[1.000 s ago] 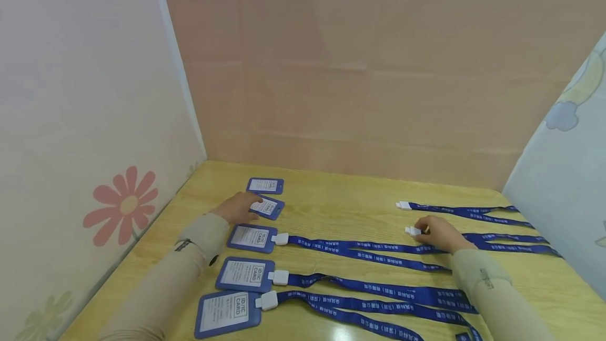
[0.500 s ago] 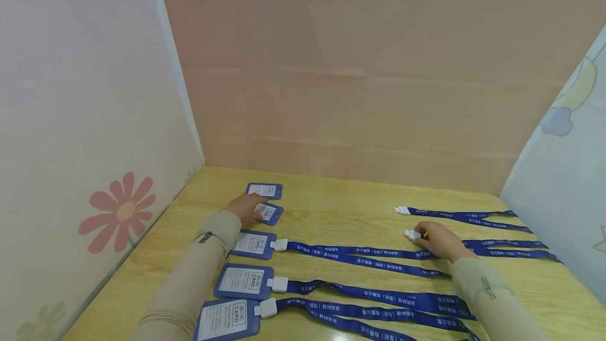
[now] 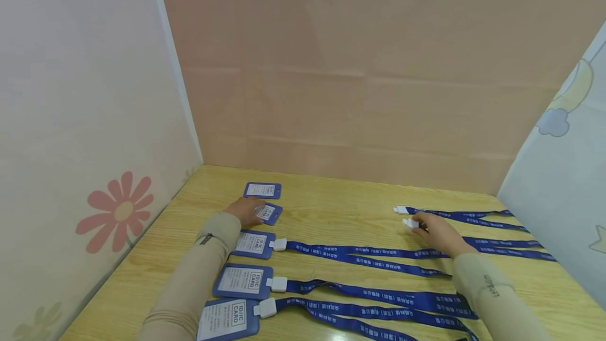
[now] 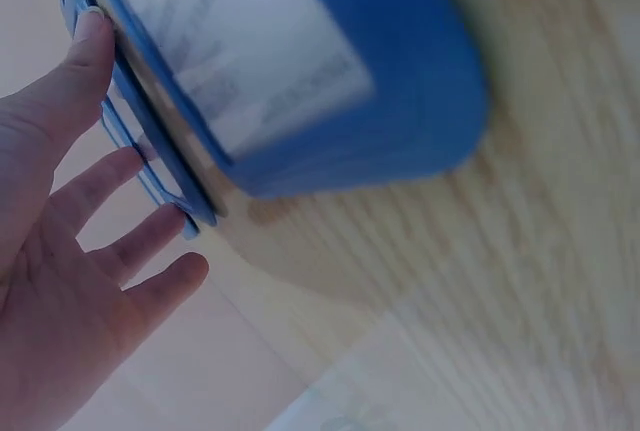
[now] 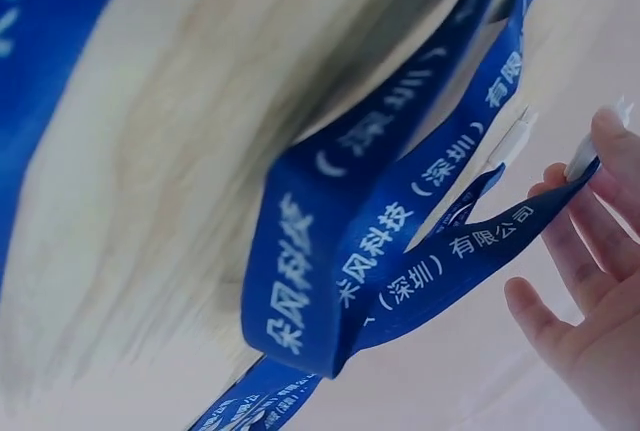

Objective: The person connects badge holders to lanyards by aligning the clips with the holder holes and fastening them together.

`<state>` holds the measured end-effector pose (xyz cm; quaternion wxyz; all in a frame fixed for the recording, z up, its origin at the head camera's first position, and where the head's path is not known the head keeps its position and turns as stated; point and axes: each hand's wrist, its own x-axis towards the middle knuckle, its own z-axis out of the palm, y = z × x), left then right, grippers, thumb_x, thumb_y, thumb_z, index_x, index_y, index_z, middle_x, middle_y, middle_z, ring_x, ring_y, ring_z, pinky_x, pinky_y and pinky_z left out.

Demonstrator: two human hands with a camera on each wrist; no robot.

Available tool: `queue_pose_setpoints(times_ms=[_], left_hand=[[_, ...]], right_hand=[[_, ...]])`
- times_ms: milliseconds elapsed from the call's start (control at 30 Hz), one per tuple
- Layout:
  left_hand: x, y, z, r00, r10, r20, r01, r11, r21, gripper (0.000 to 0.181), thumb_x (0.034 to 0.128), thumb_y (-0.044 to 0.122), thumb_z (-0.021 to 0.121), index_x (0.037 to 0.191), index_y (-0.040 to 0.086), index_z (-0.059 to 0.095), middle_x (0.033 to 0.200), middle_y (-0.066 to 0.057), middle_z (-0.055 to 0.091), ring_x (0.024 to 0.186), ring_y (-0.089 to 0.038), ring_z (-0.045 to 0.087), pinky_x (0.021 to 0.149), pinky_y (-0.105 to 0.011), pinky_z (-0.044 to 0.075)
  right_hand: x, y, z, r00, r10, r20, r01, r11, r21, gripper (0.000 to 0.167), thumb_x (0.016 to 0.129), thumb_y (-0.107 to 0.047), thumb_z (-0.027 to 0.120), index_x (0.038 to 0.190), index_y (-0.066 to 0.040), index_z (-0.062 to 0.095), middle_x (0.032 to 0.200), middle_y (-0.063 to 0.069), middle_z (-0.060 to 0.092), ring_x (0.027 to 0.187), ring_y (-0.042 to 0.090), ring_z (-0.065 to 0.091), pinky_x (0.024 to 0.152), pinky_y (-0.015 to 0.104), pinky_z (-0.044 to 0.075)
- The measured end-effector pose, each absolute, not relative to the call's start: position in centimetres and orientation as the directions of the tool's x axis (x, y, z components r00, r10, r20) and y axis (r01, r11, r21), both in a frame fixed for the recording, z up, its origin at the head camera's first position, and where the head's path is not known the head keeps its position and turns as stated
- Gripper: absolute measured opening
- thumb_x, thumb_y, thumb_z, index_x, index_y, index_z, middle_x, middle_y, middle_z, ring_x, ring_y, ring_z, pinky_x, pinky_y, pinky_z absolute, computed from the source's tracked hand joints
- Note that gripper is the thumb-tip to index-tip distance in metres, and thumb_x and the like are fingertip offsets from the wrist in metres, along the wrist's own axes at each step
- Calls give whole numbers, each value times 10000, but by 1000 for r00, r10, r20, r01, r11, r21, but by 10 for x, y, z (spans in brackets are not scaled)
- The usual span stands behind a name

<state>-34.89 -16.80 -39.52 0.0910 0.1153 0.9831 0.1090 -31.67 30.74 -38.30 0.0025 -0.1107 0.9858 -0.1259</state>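
In the head view my left hand (image 3: 244, 211) holds a blue ID card holder (image 3: 271, 214) at the back left. The left wrist view has the thumb on the near edge of this holder (image 4: 150, 121) and fingertips reaching its other side. Over at the right, my right hand (image 3: 437, 233) pinches the white clip (image 3: 410, 223) of a blue lanyard (image 3: 508, 243). That clip is raised off the table, and the printed strap (image 5: 450, 261) hangs from it in the right wrist view. Part of the clip is hidden by the fingers.
Another card holder (image 3: 262, 190) lies behind the left hand. A second loose lanyard (image 3: 466, 215) with a white clip lies behind the right hand. Nearer, three holders, one of them here (image 3: 243, 280), are joined to lanyards stretched rightward. Walls bound the wooden table (image 3: 331, 214).
My right hand has lifted the white clip slightly from the table. The left hand has settled its hold on the card holder, which stays nearly in place. The head view tilted a little.
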Motion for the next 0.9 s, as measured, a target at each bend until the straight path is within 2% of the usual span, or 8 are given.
queue_pose_setpoints(times_ms=[333,600,900], left_hand=[[-339,-172,-395,-974,198,-108,179,970,163,596,836,357,676,1344,104,492,1379,-208,462,1270,-461,411,1063,-576,339],[-352,-150,-376,-979,170,-115,153,978,141,614,812,383,700,1329,109,514,1390,-169,464,1291,-421,410,1076,-533,353],[-364,-143,-388,-972,202,-121,186,974,131,651,791,442,702,1336,141,512,1382,-138,474,1281,-399,430,1053,-520,388]], right_hand=[[-327,294,-378,-955,-293,39,-293,923,-252,261,887,-142,617,1096,13,601,996,181,652,863,263,612,794,495,522],[-326,301,-359,-944,-323,74,-331,911,-245,284,892,-135,609,1115,41,588,1008,222,639,887,330,605,760,500,520],[-316,303,-351,-928,-364,81,-373,894,-250,309,898,-136,597,1142,55,586,1024,229,648,889,335,619,729,473,532]])
